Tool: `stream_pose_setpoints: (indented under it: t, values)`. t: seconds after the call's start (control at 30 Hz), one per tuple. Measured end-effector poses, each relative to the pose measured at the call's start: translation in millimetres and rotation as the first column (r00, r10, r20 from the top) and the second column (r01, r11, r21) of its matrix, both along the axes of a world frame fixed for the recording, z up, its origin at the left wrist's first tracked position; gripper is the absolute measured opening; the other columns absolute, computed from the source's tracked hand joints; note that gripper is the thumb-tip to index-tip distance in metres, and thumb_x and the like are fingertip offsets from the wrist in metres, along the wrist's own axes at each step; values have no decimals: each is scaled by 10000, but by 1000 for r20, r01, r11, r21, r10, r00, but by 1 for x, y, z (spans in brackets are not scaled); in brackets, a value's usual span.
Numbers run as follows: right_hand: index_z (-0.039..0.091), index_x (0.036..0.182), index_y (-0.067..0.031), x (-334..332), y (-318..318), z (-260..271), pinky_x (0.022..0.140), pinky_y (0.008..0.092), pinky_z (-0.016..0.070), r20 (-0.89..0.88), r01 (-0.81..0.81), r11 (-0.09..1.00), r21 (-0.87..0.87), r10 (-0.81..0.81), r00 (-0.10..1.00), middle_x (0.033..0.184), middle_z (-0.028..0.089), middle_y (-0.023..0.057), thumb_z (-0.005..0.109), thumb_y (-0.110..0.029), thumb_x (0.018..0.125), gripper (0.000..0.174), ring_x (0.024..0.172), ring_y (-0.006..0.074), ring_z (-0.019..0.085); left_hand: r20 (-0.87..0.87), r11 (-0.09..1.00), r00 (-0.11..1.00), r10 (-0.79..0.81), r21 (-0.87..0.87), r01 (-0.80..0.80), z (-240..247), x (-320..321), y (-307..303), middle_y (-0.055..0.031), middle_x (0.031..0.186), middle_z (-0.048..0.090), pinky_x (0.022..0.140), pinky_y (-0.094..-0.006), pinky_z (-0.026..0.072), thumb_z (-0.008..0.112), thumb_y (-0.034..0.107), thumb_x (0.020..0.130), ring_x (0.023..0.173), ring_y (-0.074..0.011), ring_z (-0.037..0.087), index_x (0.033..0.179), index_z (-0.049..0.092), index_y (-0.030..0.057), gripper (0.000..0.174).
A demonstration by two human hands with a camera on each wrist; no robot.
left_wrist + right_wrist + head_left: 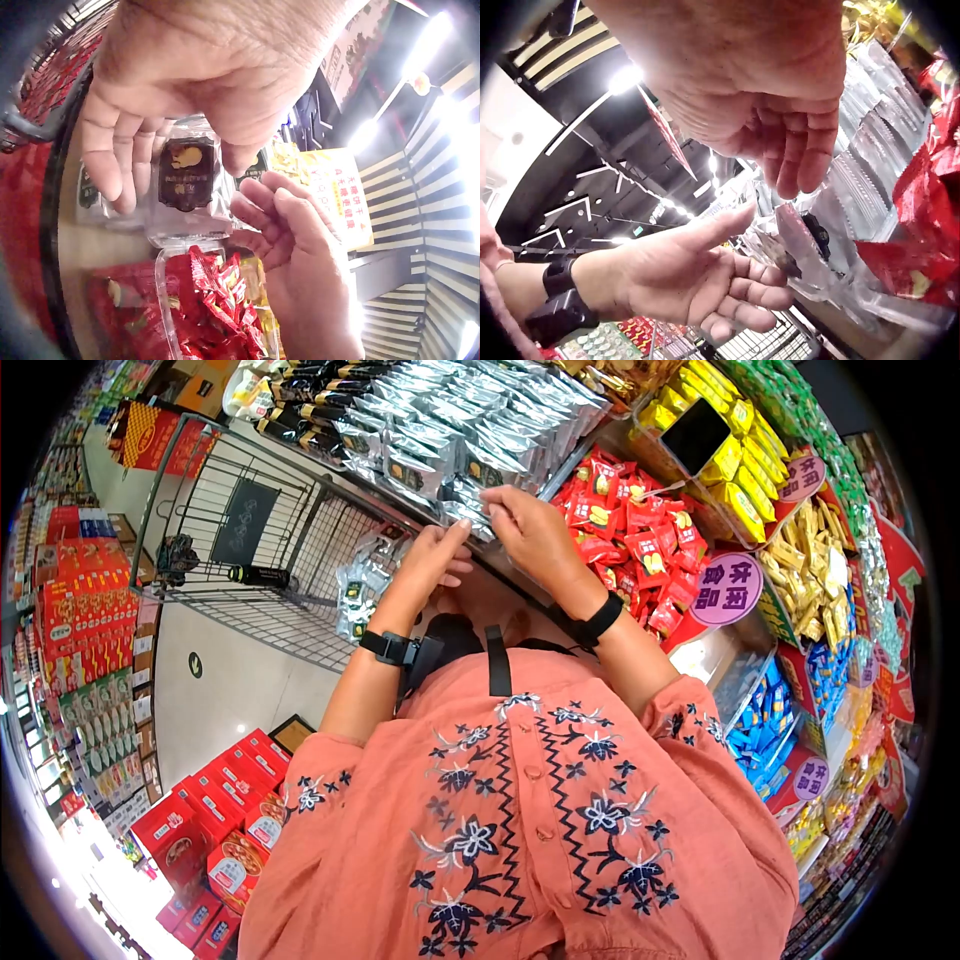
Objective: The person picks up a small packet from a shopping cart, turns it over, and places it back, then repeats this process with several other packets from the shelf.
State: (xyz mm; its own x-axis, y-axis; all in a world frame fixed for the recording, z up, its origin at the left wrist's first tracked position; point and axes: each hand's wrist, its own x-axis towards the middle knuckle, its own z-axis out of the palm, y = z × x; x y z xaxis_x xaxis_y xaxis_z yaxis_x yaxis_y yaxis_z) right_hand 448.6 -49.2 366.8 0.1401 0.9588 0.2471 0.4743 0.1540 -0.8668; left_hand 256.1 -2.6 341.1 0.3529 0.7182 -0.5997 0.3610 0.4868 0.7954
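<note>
Silver packets [480, 430] with black labels lie in a heaped pile at the top of the head view. My left hand [428, 567] is at the pile's near edge, its fingers relaxed and the palm turned inward. In the left wrist view, its fingers hang beside a silver packet with a black label [186, 176]. My right hand [540, 540] reaches to the same edge, fingertips overlapping the nearest packets. Seen from the right wrist, the fingers of this hand [795, 142] bend loosely over the silver packets [855, 180], with nothing visible in the grasp.
A wire shopping cart [280, 626] stands to the left with several silver packets [362, 585] inside. Red packets [645, 545] fill a bin on the right, with yellow packets [745, 510] behind. Red boxes [185, 830] are stacked at lower left.
</note>
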Motion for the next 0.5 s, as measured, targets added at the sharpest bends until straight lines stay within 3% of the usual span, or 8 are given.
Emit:
stream_pose_setpoints:
  t: [0.2, 0.33, 0.43, 0.5]
  values:
    - [706, 1064, -76, 0, -14, -16, 726, 458, 543, 215, -85, 996, 13, 80, 973, 946, 655, 141, 672, -167, 924, 170, 875, 374, 674, 19, 1000, 1000, -2, -11, 2, -6, 1, 2, -184, 1125, 677, 728, -343, 569, 620, 587, 966, 937, -247, 721, 1242, 549, -50, 698]
    - [699, 1062, -81, -1, -18, -16, 719, 464, 539, 249, -117, 993, -16, 117, 961, 947, 643, 136, 702, -209, 913, 197, 880, 369, 670, 61, 1000, 998, 7, 18, -8, -12, 0, 1, -180, 1139, 678, 706, -339, 574, 624, 517, 986, 927, -237, 726, 1312, 520, -72, 682]
    - [691, 1079, -83, -1, -20, -17, 718, 466, 542, 272, -132, 990, -44, 139, 952, 956, 644, 138, 721, -234, 903, 233, 886, 369, 672, 93, 994, 991, 94, 49, -99, -13, 4, -4, -127, 1068, 695, 643, -282, 571, 636, 433, 1005, 872, -196, 734, 1252, 575, -27, 526]
    - [685, 1093, -84, -1, -21, -20, 715, 470, 544, 324, -137, 989, -50, 145, 935, 954, 643, 143, 731, -245, 896, 259, 879, 372, 673, 99, 992, 988, 116, 44, -120, -9, 7, -7, -115, 1071, 686, 629, -274, 574, 638, 411, 1007, 867, -188, 731, 1264, 569, -29, 514]
